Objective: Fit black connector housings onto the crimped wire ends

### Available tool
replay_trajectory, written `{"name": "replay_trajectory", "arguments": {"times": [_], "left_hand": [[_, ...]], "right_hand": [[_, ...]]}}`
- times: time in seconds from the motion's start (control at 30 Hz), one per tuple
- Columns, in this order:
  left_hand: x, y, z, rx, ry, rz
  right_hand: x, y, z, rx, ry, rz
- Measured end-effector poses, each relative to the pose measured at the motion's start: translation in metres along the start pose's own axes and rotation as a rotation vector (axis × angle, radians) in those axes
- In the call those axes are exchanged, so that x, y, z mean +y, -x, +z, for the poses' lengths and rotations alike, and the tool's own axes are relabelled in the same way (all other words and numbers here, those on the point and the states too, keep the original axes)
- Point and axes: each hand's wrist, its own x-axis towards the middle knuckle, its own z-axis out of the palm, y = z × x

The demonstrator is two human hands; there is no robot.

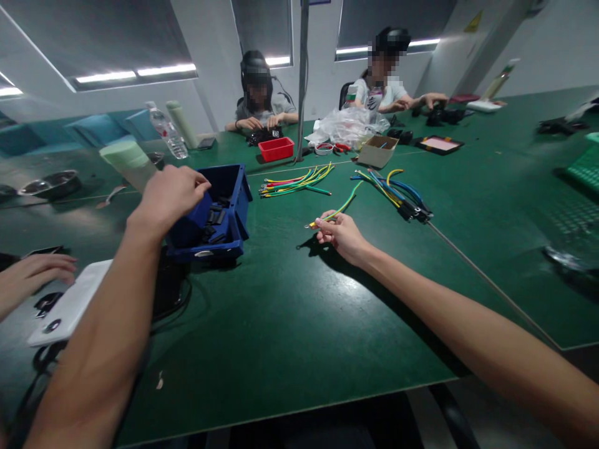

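Reaching left hand (171,194) into open blue plastic bin (244,194), near left, fingertips bunched over small black parts (214,218); pinching thin yellow-green wire (347,202) in right hand (340,235) just behind its tip, keeping tip exposed above green desk (290,312).

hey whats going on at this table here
A person works at a green table. Their left hand is over a blue bin of small black parts; whether it grips one is unclear. Their right hand pinches one yellow-green wire just above the table. More coloured wires lie in two bundles beyond, and two other people work at the far side.
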Motion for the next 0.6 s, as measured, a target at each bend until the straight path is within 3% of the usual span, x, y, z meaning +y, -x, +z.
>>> {"name": "replay_trajectory", "arguments": {"times": [0.13, 0.23, 0.37, 0.6], "left_hand": [[0.008, -0.009, 0.049, -0.283, -0.062, 0.068], [0.02, -0.009, 0.073, -0.357, -0.115, 0.049], [0.028, -0.004, 0.082, -0.314, -0.112, 0.049], [0.021, -0.007, 0.08, -0.321, -0.089, 0.065]], "right_hand": [[0.001, 0.0, 0.0, 0.007, -0.002, -0.01], [0.003, -0.001, -0.001, 0.009, -0.002, -0.017], [0.005, -0.002, 0.0, -0.012, 0.006, -0.024], [0.008, -0.003, 0.0, -0.017, 0.035, -0.057]]}}
